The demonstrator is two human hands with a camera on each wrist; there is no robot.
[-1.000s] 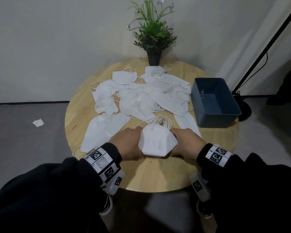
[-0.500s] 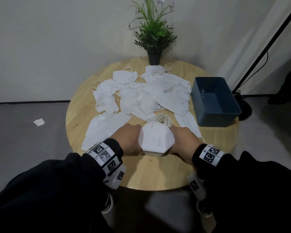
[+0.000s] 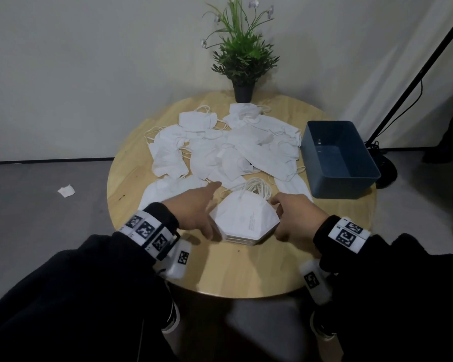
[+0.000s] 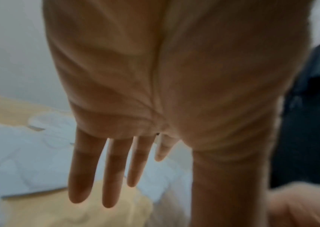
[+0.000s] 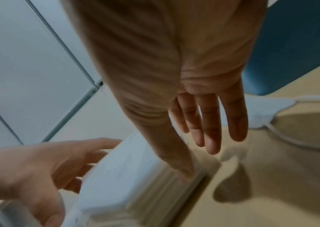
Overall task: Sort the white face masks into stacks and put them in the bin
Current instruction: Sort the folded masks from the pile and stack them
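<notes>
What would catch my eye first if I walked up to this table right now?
Probably the neat stack of folded white masks at the near edge of the round wooden table, flanked by the left hand and right hand, both with fingers extended. Behind it sprawls a loose heap of unsorted masks across the table's middle. To the right stands a blue-grey bin, seemingly empty, and a potted plant at the far edge.

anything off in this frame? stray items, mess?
One white scrap, possibly a fallen mask, lies on the grey floor left of the round table, away from the loose masks. The neat stack sits between both hands; the blue bin looks empty.
</notes>
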